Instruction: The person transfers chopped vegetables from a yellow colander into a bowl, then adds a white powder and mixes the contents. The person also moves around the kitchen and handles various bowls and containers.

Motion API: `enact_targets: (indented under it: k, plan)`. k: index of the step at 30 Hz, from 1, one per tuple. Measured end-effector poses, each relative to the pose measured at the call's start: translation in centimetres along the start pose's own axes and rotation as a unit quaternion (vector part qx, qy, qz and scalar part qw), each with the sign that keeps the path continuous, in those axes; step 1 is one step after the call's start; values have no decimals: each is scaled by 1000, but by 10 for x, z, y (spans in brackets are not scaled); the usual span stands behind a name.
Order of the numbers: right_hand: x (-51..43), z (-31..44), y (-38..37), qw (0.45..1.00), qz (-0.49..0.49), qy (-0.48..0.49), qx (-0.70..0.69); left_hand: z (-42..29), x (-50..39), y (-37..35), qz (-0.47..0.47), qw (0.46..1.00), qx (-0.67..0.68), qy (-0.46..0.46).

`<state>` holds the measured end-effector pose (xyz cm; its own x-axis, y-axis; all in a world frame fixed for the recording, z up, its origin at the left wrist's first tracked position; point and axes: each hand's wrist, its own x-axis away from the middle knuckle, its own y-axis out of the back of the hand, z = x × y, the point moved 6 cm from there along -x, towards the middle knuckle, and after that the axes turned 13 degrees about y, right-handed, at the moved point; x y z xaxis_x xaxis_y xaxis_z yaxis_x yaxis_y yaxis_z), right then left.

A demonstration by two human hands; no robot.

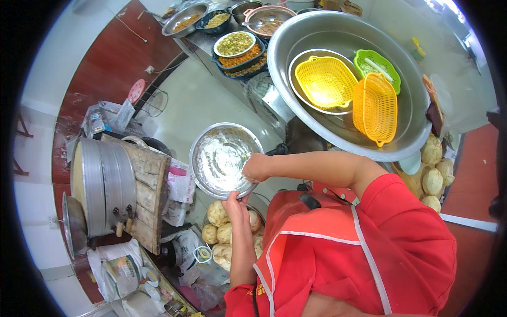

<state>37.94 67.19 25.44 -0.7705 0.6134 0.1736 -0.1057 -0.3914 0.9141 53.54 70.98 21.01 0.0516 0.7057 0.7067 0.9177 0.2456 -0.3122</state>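
Note:
My left hand (237,203) grips the near rim of a stainless steel bowl (218,148), thumb and fingers at its edge. The bowl is tilted, its inside turned up to me, with pale smears and a yellowish film near the far rim. My right hand (256,168) reaches over the right side of the rim into the bowl. Its fingers are bent and mostly hidden against the inner wall, so whether they hold anything does not show. Below my left hand, pale round root vegetables (218,214) lie in a container.
At right stands a large metal basin (340,138) holding yellow plastic baskets (374,107) and a green basket (390,65). Dishes of chopped food (234,42) line the counter behind. Left are a metal steamer (115,178) and a wooden board (148,182). More root vegetables (431,182) lie far right.

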Motion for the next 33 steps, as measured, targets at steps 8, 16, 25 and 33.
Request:
enact_targets:
  k: [8,16,25,33]
  plan:
    - [-70,-39,38,987,-57,41,-143,-59,-46,-32,73,992,89,46]
    - [-174,-158,68,979,-100,21,-178,-138,-186,-71,221,965,116,77]
    - [-267,-226,160,993,-6,-1,-116,-276,-265,-88,145,981,104,71]
    - [-238,-330,269,983,66,-46,165,-348,-326,-169,119,991,53,26]
